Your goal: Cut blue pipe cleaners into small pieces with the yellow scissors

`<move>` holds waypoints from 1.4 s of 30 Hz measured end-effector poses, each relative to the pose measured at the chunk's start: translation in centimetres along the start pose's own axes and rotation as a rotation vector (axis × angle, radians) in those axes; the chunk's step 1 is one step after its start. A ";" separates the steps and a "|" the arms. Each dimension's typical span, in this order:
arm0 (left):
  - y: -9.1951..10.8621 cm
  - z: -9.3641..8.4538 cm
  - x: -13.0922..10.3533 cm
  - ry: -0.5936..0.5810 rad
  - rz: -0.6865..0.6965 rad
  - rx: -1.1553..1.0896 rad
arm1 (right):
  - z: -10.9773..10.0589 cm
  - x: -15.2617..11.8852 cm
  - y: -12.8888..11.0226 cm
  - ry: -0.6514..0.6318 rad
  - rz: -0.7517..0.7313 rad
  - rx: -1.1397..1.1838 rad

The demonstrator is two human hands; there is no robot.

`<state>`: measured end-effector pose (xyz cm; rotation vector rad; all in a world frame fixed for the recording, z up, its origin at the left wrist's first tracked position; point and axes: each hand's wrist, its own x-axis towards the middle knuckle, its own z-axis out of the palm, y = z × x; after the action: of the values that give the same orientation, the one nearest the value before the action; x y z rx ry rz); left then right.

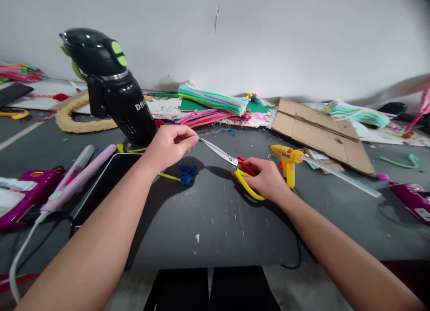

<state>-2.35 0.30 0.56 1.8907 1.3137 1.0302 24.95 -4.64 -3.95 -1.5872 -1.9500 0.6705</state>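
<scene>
My right hand (265, 179) is wrapped round the handles of scissors (220, 153) with one red and one yellow grip. Their blades point up and left and look nearly closed, with the tips at the fingertips of my left hand (174, 145). Those fingers are pinched on a tiny blue piece, probably pipe cleaner, mostly hidden. Below them on the table lies a curly blue cluster (188, 174) on a yellow stem (169, 176). A yellow glue gun (287, 161) with a long clear glue stick (342, 176) stands just beyond my right hand.
A black bottle (129, 107) stands behind my left arm. Left of it are a tablet-like black device (104, 176) and a pink corded tool (80, 179). Pipe cleaner bundles (213, 98) and folded cardboard (319, 131) lie along the wall.
</scene>
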 end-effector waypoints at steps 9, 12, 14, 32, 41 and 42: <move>0.0 0.3 0.1 0.027 -0.021 -0.050 | 0.4 -0.2 0.5 0.003 0.027 0.105; -0.1 0.3 0.1 0.027 -0.013 -0.044 | 0.4 -0.3 0.2 -0.005 0.021 0.112; -0.2 0.2 0.0 0.029 -0.008 -0.037 | 0.3 -0.3 0.1 0.000 0.000 0.066; -0.1 0.4 0.0 0.019 0.001 -0.003 | 0.0 0.0 -0.2 -0.019 -0.007 -0.035; -0.1 0.7 0.1 0.047 -0.010 -0.040 | -0.1 0.0 0.0 -0.015 -0.019 -0.049; -0.1 0.7 0.0 0.047 -0.009 -0.037 | 0.0 0.0 0.0 -0.018 -0.022 -0.048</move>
<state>-1.81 0.34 0.15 1.8424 1.3196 1.0926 24.98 -4.68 -3.93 -1.5910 -2.0071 0.6360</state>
